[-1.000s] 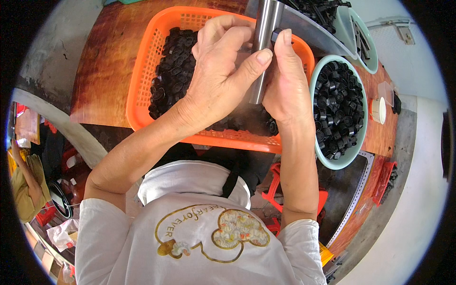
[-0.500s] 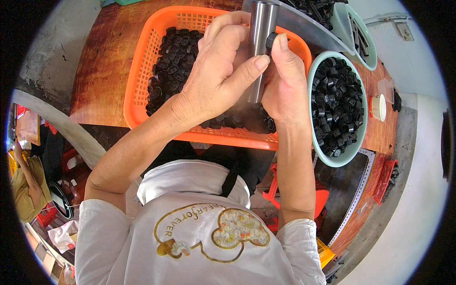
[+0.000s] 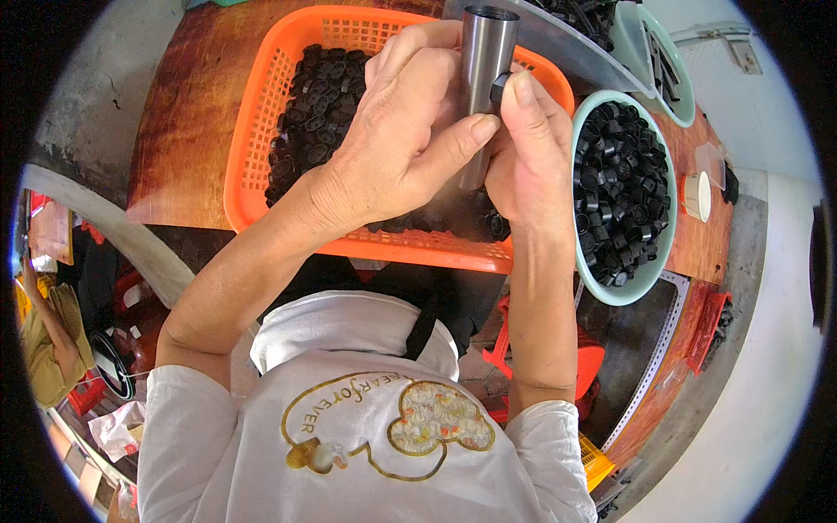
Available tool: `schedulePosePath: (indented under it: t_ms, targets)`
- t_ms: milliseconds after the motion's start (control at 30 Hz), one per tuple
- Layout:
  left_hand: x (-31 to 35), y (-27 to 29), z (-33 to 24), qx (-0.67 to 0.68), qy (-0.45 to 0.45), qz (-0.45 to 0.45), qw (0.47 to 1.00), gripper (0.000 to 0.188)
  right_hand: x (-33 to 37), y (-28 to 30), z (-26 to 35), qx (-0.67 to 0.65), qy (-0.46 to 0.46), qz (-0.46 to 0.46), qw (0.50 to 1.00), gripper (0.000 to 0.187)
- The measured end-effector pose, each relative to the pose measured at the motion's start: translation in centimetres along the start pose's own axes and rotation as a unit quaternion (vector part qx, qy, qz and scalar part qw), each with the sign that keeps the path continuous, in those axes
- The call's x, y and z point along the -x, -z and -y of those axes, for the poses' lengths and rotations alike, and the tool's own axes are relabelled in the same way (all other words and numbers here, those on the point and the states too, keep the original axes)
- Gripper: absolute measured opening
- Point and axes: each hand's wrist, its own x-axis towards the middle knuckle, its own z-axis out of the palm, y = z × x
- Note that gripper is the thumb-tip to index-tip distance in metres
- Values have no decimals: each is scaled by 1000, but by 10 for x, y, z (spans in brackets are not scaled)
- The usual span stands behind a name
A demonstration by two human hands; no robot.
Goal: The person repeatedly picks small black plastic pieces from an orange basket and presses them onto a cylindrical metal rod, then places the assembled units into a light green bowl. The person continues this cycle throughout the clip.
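Note:
My left hand [image 3: 405, 131] is closed around a shiny grey metal tube [image 3: 489, 52], its thumb lying across the side. The tube stands nearly upright, and its dark open top end shows. On the tube's right side sits a small black plastic piece [image 3: 500, 88]. My right hand [image 3: 534, 157] has its thumb tip against this piece, while its other fingers are mostly hidden behind the tube. Both hands are above an orange plastic basket [image 3: 247, 166] with many small black ring-like parts [image 3: 318, 109] in it.
Right of the basket, a pale green bowl [image 3: 670, 218] holds many black plastic caps [image 3: 619, 192]. A clear bin [image 3: 584, 48] and another green bowl [image 3: 686, 87] stand behind. A paper cup [image 3: 697, 196] is at the right. Another person's arm [image 3: 51, 309] shows at far left.
The tube's upper end has tipped slightly toward me and right, so its open mouth now shows. Both hands keep their grip and have shifted slightly.

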Motion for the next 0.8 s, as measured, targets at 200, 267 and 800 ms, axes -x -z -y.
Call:
schedulePosePath:
  t_ms: [200, 267, 800]
  targets:
    - [2, -1, 3, -28, -16, 0, 999, 40, -1, -1, -1, 31, 12, -2, 999, 41]
    - [-1, 0, 4, -34, -29, -8, 999, 38, 0, -1, -1, 32, 18, -6, 999, 42]
    - [-2, 11, -7, 218, 185, 25, 958, 68, 6, -8, -8, 129, 7, -3, 992, 38]
